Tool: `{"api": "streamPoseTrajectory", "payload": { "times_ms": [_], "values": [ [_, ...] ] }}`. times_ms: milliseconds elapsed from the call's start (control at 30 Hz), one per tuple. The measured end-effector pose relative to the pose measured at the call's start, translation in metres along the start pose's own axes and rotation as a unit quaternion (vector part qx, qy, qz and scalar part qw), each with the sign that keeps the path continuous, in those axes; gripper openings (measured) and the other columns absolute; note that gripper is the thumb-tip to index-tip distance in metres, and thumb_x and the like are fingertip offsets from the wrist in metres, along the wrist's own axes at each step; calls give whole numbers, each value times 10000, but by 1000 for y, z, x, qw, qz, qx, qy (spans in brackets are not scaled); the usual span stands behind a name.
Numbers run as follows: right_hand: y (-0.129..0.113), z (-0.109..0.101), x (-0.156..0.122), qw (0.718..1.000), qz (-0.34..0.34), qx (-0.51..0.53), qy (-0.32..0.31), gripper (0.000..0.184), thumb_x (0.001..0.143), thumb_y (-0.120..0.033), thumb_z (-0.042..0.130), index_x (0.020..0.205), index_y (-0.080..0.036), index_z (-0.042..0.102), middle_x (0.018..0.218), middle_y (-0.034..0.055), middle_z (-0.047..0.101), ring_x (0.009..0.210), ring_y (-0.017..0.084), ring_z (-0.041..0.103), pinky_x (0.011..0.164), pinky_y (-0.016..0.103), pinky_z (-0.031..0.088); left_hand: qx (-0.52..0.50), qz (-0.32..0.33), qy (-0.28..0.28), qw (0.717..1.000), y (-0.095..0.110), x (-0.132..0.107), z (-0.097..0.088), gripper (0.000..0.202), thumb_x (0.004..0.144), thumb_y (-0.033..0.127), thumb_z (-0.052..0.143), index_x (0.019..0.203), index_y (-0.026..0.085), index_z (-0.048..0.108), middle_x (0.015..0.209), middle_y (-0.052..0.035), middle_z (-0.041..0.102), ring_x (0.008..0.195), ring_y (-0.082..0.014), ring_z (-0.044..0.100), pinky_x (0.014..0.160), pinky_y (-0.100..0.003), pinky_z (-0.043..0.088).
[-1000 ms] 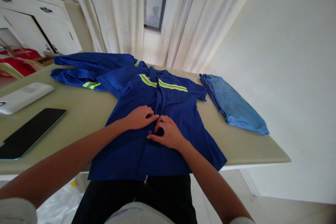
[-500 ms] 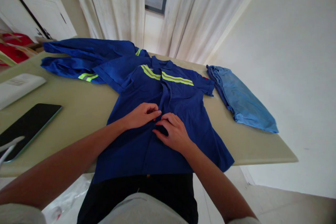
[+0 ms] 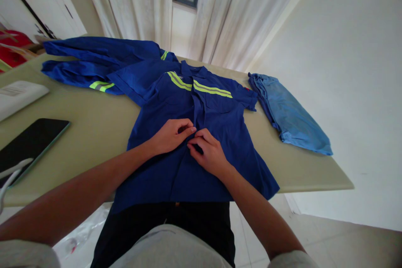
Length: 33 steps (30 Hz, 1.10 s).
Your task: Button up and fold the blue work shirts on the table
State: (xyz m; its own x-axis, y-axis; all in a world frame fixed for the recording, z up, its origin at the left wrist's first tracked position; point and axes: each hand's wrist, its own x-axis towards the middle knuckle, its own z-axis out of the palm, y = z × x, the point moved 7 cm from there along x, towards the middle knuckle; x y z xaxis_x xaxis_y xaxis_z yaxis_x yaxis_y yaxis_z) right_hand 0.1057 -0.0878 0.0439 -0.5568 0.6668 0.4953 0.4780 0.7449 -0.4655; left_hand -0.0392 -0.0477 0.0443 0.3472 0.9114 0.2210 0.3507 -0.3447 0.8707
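Note:
A dark blue short-sleeved work shirt (image 3: 216, 111) with yellow-and-grey reflective stripes lies front side up, its collar pointing away from me. Its hem hangs over the near table edge against my trousers. At the middle of the front placket, my left hand (image 3: 172, 135) pinches the shirt's edge between thumb and fingers. Close beside it on the right, my right hand (image 3: 209, 150) is curled with thumb and fingertips pinching the same placket. Any button between the fingertips is too small or hidden to make out. Above the hands the placket is loose and parted.
Blue trousers (image 3: 84, 67) with reflective bands lie at the far left of the table (image 3: 94, 125). Folded lighter blue clothing (image 3: 292, 113) rests on the right. A phone (image 3: 34, 142), a white cable (image 3: 14, 171) and a white box-like object (image 3: 21, 94) are at the left.
Both hands stay at the placket; their fingertips have drawn closer together and shifted slightly up the shirt. The view has tilted a little.

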Motion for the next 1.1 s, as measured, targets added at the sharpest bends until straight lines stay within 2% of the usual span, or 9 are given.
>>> {"api": "streamPoseTrajectory", "payload": {
  "times_ms": [167, 333, 467, 567, 633, 667, 833, 1000, 1100],
  "values": [
    [9, -3, -1, 997, 71, 8, 41, 103, 1022, -296, 659, 965, -239, 722, 1019, 51, 617, 823, 154, 628, 754, 296, 561, -63, -24, 32, 997, 2, 0, 2, 384, 975, 500, 606, 798, 169, 686, 686, 9, 651, 623, -132, 586, 588, -245, 432],
    [15, -5, -1, 995, 80, 0, 53, 175, 982, -312, 710, 834, -231, 667, 964, 42, 604, 820, 162, 611, 749, 302, 532, -58, -22, 5, 998, -1, 2, 5, 390, 1002, 518, 558, 856, 177, 680, 745, 4, 677, 676, -145, 618, 638, -258, 458],
    [6, 0, 2, 999, 2, 30, -45, 329, 1029, -364, 654, 738, -225, 588, 916, 42, 625, 856, 171, 619, 813, 309, 522, 64, -3, -90, 994, -8, 1, 9, 485, 1051, 512, 439, 716, 194, 588, 667, 8, 621, 643, -149, 569, 635, -288, 393],
    [-15, 5, -3, 986, -44, 28, -157, 208, 1041, -418, 650, 951, -231, 665, 946, 37, 690, 910, 183, 654, 851, 309, 520, 119, 30, -171, 978, -11, -2, 15, 468, 1024, 486, 496, 649, 206, 522, 611, 9, 571, 598, -152, 521, 608, -305, 334],
    [-28, 3, -10, 979, -28, 0, -204, 251, 1037, -471, 654, 1123, -236, 675, 970, 33, 714, 898, 182, 671, 825, 300, 513, 123, 47, -182, 974, -10, -2, 17, 442, 1019, 455, 510, 648, 214, 515, 607, 8, 567, 586, -158, 523, 622, -309, 341],
    [-34, 2, -15, 977, -11, -17, -214, 270, 1042, -490, 641, 1123, -235, 681, 945, 26, 710, 863, 177, 671, 790, 292, 504, 123, 49, -173, 976, -10, -2, 16, 434, 1019, 443, 511, 648, 219, 513, 604, 6, 568, 581, -162, 530, 632, -310, 352],
    [-42, -10, -36, 982, 86, -37, -161, 376, 1044, -471, 638, 777, -207, 657, 815, 13, 613, 746, 152, 615, 696, 285, 462, 100, 29, -124, 987, -5, 0, 12, 413, 1034, 433, 512, 680, 225, 565, 643, -14, 660, 629, -190, 623, 673, -309, 405],
    [-26, -8, -49, 978, 150, 96, -107, 261, 962, -396, 754, 803, -201, 683, 865, 8, 613, 756, 138, 600, 679, 269, 471, 24, 27, -180, 983, 2, -8, 16, 465, 969, 517, 629, 617, 215, 591, 583, 11, 650, 543, -153, 576, 577, -291, 361],
    [-21, -6, -51, 974, 166, 124, -94, 257, 933, -411, 781, 811, -200, 697, 863, 8, 617, 756, 141, 593, 667, 271, 456, 12, 38, -217, 975, 9, -14, 22, 460, 928, 481, 695, 581, 209, 564, 540, 21, 602, 505, -132, 522, 553, -285, 338]
  ]
}}
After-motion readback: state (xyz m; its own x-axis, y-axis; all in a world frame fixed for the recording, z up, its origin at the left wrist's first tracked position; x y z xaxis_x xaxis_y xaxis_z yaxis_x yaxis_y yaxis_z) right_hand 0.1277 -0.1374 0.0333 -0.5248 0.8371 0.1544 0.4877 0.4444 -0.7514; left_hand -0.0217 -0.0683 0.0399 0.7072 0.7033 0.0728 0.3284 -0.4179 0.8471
